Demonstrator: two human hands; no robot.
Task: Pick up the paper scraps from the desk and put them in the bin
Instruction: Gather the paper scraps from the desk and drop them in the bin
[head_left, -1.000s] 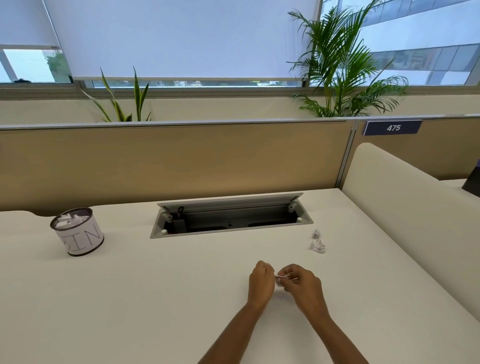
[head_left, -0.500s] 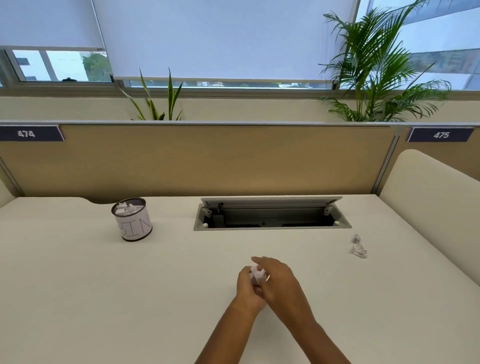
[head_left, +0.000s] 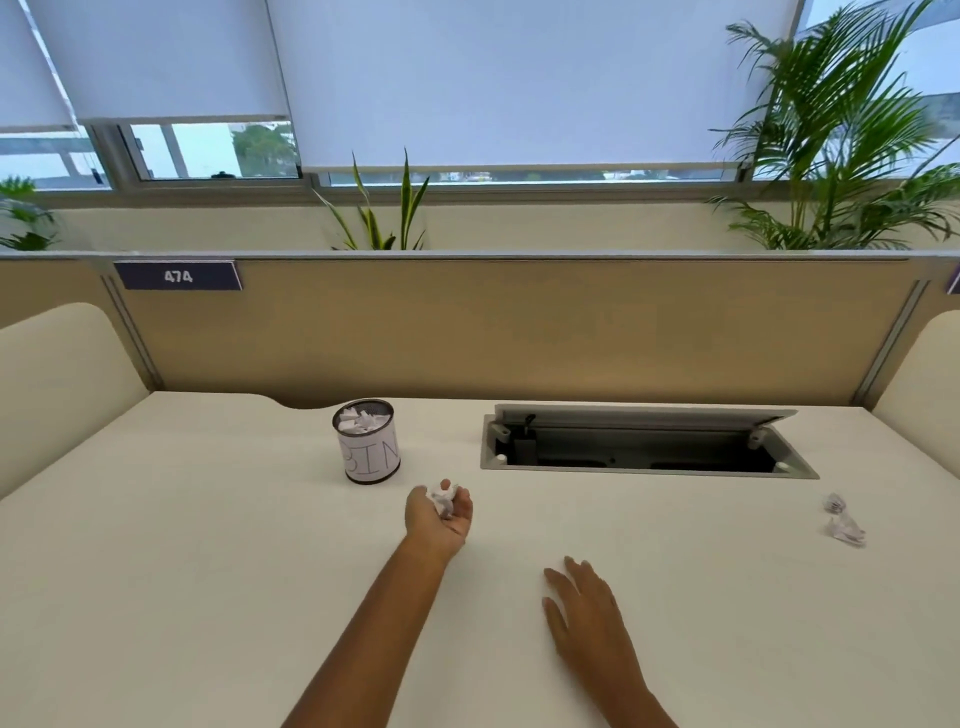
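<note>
My left hand (head_left: 439, 517) is palm-up over the cream desk (head_left: 208, 571), its fingers curled around a crumpled white paper scrap (head_left: 442, 500). It hovers just to the right of and in front of the small round bin (head_left: 367, 448), a mesh can wrapped in paper lettered "BIN" with several white scraps inside. My right hand (head_left: 584, 608) lies flat on the desk nearer to me, fingers spread, holding nothing. Two more crumpled scraps (head_left: 842, 522) lie on the desk at the far right.
An open cable tray (head_left: 644, 441) is sunk into the desk behind the hands, lid raised. A tan partition (head_left: 519, 327) with tag "474" bounds the back, cream side screens stand left and right, and plants stand behind it.
The hands have parted: the left carried the scrap leftward toward the bin, the right let go and dropped flat on the desk. The view has swung left.
</note>
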